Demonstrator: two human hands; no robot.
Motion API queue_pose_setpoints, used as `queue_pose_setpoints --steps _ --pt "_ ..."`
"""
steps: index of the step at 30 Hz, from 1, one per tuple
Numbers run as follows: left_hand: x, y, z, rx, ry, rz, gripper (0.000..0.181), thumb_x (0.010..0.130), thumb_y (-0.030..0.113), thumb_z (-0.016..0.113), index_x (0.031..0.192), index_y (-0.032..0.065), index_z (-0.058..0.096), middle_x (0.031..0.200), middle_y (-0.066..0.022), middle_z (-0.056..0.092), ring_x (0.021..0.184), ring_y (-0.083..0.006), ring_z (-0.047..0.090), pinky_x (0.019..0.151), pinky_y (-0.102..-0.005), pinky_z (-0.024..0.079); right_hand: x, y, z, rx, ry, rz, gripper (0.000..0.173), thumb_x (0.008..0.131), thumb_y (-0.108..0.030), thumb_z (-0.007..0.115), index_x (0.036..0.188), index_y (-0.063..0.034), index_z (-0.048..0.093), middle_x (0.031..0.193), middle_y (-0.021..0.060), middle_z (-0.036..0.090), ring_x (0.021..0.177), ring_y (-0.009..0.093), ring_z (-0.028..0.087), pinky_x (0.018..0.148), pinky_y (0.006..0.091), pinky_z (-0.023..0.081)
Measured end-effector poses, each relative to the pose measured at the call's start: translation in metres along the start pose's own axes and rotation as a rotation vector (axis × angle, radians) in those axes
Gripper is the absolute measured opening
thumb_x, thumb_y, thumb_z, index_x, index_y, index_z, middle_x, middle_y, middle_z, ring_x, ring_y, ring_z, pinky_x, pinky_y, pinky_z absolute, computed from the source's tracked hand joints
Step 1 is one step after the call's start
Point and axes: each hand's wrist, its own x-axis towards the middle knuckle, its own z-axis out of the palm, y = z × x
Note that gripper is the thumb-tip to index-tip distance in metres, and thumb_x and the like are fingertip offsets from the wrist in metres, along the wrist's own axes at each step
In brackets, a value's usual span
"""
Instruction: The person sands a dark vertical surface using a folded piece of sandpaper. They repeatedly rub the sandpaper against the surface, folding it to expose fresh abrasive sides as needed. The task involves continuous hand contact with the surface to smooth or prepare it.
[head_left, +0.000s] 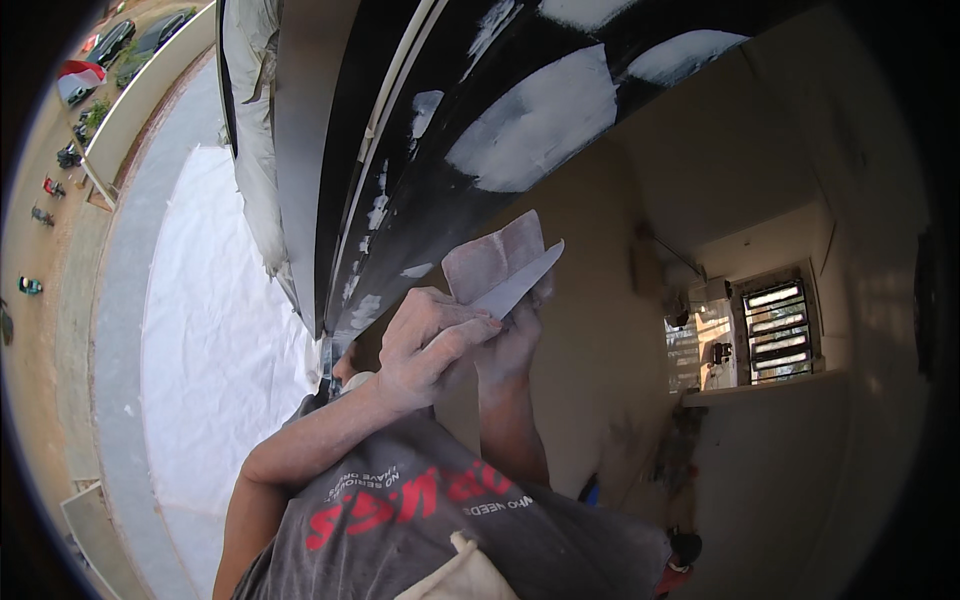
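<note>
A folded, dusty sheet of what looks like sandpaper (495, 259) is held up in front of my chest, its creased pinkish-grey face and a paler flap (525, 277) standing apart. My left hand (427, 345), coated in pale dust, pinches the lower edge of the sheet. Behind it, my right hand (517, 337) grips the sheet from the other side; its fingers are partly hidden. Just beyond both hands runs a glossy black body panel (450, 202), apparently a vehicle's, with whitish filler patches (540, 120) on it. Neither hand touches the panel.
Crumpled masking sheet (259, 150) hangs along the panel's left side. A white sheet (217, 315) covers pavement outside, left. Further off are a low wall (150, 90), parked vehicles (150, 45) and a flag (81, 73). A barred window (778, 330) is at right; a person (679, 555) appears lower right.
</note>
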Motion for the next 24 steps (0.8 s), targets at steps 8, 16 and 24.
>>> queue_pose_setpoints --steps 8,16,24 --pt "0.036 -0.025 -0.029 0.215 0.231 -0.216 0.024 0.08 -0.012 0.067 0.096 0.0054 0.069 0.099 -0.0107 0.06 0.093 -0.0229 0.061 0.08 -0.0323 0.05 0.053 -0.087 0.074 -1.237 0.129 -1.288 0.043 0.099 -0.008 0.056 0.141 0.0044 0.051 0.139 0.0271 0.054 0.132 0.04 0.052 0.103 0.0461 0.048" --pt "0.019 -0.028 -0.052 0.24 0.298 -0.291 0.017 0.085 -0.008 0.063 0.095 0.005 0.069 0.106 -0.0117 0.058 0.1 -0.0246 0.058 0.088 -0.0348 0.047 0.077 -0.018 0.038 -1.925 -0.299 -1.488 0.039 0.097 -0.011 0.055 0.134 -0.0111 0.065 0.146 0.0079 0.057 0.142 0.036 0.044 0.11 0.0443 0.032" --pt "0.026 -0.022 -0.057 0.193 0.256 -0.339 0.01 0.092 -0.003 0.06 0.093 0.0036 0.067 0.107 -0.0107 0.057 0.104 -0.0233 0.056 0.092 -0.0357 0.044 0.133 -0.142 0.162 -1.715 -0.002 -1.73 0.053 0.092 0.002 0.054 0.145 -0.0016 0.051 0.153 0.0159 0.047 0.146 0.046 0.032 0.112 0.0542 0.03"
